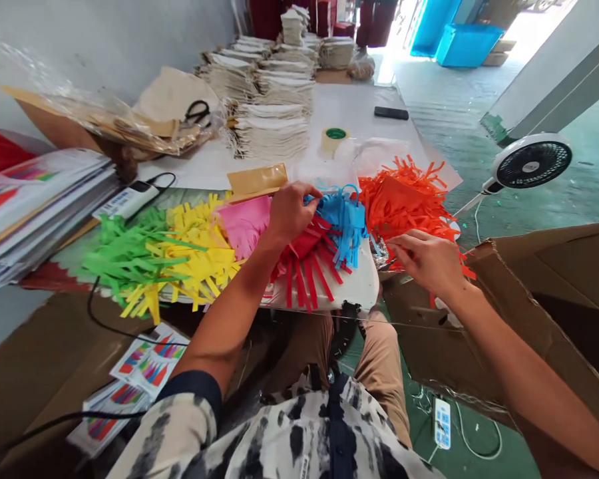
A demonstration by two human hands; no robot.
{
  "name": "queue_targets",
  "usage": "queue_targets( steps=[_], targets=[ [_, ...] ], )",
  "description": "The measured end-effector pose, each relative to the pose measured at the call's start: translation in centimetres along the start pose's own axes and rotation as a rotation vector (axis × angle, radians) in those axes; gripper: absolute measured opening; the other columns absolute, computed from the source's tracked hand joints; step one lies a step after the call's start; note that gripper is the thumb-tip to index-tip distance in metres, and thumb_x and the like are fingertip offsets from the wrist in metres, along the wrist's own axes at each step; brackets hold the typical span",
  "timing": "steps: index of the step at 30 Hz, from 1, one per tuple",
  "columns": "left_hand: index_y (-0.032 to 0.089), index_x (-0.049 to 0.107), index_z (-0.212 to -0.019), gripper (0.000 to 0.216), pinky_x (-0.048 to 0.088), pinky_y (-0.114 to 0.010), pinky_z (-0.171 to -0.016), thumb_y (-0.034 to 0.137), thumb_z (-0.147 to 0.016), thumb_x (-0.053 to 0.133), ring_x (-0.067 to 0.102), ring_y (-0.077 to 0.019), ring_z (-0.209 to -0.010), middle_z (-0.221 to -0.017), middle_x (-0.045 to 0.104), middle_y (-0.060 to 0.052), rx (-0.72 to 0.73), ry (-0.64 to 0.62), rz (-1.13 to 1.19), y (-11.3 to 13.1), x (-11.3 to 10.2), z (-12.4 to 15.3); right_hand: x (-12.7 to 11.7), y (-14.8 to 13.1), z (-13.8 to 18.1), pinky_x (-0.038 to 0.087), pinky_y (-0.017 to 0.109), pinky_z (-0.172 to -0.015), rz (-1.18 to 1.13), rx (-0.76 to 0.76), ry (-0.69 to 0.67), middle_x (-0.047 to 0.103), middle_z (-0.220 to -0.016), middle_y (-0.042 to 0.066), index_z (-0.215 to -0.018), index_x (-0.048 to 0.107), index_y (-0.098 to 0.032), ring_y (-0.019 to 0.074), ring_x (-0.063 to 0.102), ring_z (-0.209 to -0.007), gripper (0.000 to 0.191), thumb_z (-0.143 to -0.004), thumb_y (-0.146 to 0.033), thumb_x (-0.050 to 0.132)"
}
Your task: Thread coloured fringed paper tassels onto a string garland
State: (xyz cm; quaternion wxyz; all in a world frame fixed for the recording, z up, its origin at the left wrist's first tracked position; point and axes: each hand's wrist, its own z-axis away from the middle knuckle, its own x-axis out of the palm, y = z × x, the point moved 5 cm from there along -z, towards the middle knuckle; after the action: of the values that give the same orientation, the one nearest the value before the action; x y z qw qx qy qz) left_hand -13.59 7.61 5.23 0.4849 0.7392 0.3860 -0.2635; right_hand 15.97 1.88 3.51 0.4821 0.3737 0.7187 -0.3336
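Here, a person's left hand [290,214] clamps blue fringe [348,221] on the table [359,287], between red fringe [309,266] and orange fringe [404,196]; the right hand [426,261], fingers curled, grip unclear, hovers beside an open cardboard box [554,279], contents hidden.

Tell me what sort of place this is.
Likely a small craft or packing workshop: coloured fringed paper piled on the table, stacked pale bundles behind it, a tape roll and open cardboard boxes.

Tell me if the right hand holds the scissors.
No, the scissors lie far back on a beige bag, while the right hand is at the orange fringe.
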Motion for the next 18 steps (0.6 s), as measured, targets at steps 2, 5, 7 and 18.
queue_targets(
  steps=[2, 5, 7, 18],
  targets=[
    [0.023, 0.082, -0.109, 0.022, 0.054, -0.038, -0.104, 0.024, -0.096, 0.064, 0.071, -0.0243, -0.109, -0.114, 0.082, -0.006, 0.033, -0.010, -0.025, -0.3, 0.7, 0.4, 0.8, -1.9, -2.4, 0.042, 0.033, -0.069, -0.019, 0.003, 0.013, 0.081, -0.108, 0.006, -0.110, 0.081, -0.024, 0.0231, 0.074, -0.093, 0.040, -0.109, -0.043, 0.046],
    [0.022, 0.080, -0.110, 0.022, 0.050, -0.041, -0.107, 0.023, -0.098, 0.061, 0.067, -0.0269, -0.115, -0.115, 0.080, -0.009, 0.068, -0.053, -0.095, -0.1, 2.5, 0.8, 2.7, -4.0, -6.0, 0.041, 0.034, -0.073, 0.009, -0.005, -0.023, 0.078, -0.111, 0.010, -0.111, 0.079, -0.022, 0.0257, 0.071, -0.104, 0.039, -0.109, -0.038, 0.043],
    [0.023, 0.080, -0.108, 0.021, 0.049, -0.046, -0.106, 0.024, -0.097, 0.062, 0.064, -0.0304, -0.119, -0.115, 0.079, -0.010, 0.086, -0.112, -0.183, 0.2, 3.7, 0.9, 4.2, -4.8, -7.9, 0.040, 0.035, -0.074, 0.078, -0.029, -0.134, 0.077, -0.111, 0.012, -0.108, 0.078, -0.021, 0.0272, 0.068, -0.105, 0.034, -0.106, -0.028, 0.045],
    [0.031, 0.071, -0.137, 0.056, 0.042, -0.053, -0.108, 0.012, -0.085, 0.063, 0.052, -0.0334, -0.135, -0.144, 0.065, -0.010, 0.180, -0.297, -0.242, -0.6, 5.5, 2.1, 6.0, -2.8, -9.5, 0.035, 0.046, -0.094, 0.152, -0.032, -0.130, 0.078, -0.111, 0.018, -0.119, 0.071, -0.016, 0.0340, 0.065, -0.105, 0.034, -0.102, -0.024, 0.043]
  ],
)
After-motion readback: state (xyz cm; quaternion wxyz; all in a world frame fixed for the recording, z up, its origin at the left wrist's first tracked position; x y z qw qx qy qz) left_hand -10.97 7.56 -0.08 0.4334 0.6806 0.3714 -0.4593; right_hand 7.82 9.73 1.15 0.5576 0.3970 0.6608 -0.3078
